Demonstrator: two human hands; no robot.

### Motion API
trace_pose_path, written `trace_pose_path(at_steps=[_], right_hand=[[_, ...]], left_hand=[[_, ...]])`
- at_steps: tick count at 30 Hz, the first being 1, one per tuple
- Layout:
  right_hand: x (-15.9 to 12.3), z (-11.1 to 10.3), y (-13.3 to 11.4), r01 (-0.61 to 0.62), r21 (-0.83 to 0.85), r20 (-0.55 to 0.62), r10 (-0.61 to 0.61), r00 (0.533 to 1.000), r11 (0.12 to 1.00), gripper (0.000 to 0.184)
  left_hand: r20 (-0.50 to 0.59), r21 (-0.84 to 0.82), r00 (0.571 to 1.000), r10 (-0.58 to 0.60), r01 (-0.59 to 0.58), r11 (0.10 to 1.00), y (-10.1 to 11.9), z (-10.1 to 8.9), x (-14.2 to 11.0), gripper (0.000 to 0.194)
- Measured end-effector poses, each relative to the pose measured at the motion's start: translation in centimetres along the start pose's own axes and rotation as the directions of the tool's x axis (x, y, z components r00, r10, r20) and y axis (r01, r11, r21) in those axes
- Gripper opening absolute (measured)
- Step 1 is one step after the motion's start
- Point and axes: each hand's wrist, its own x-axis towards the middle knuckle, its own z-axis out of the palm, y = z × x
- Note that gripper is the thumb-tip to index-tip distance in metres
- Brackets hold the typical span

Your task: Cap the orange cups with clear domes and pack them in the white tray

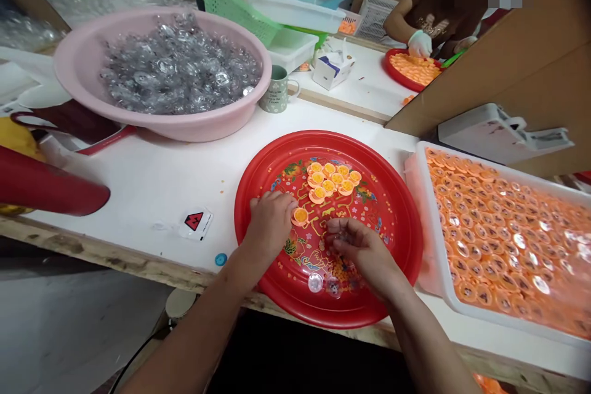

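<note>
A round red tray (249, 197) with a printed floral pattern lies in front of me. Over its left side, my left hand (271, 220) is closed, its fingertips at the edge of a small orange round plastic piece (301, 217). Beyond it, several similar orange pieces (329, 185) form a cluster. My right hand (359, 246) hovers over the tray's right half with curled fingers; something clear may be between them, but I cannot make it out. A clear round plastic cover (316, 283) and another clear piece (333, 287) rest at the tray's near side.
A pink basin (221, 126) heaped with clear plastic pieces stands left, beside a green mug (276, 95). At right, a white bin (446, 265) holds filled orange pieces. A gloved co-worker's hand (420, 44) is over another red tray (390, 68) across the table.
</note>
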Motion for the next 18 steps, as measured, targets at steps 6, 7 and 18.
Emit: trace_pose_path(at_steps=[6, 7, 18], right_hand=[[-0.9, -1.1, 0.8, -0.041, 0.04, -0.018, 0.042, 0.999, 0.998, 0.039], [-1.1, -1.3, 0.9, -0.052, 0.044, -0.025, 0.053, 0.998, 0.998, 0.041], [-1.2, -2.7, 1.9, 0.186, -0.29, -0.021, -0.201, 0.979, 0.939, 0.018]], left_hand=[[0.177, -0.037, 0.97, 0.164, -0.16, 0.986, -0.1, -1.7, 0.8, 0.036], [0.188, -0.04, 0.966, 0.176, -0.172, 0.984, 0.1, -1.8, 0.9, 0.033], [0.116, -0.102, 0.987, 0.112, -0.1, 0.99, 2.2, -0.8, 0.2, 0.034]])
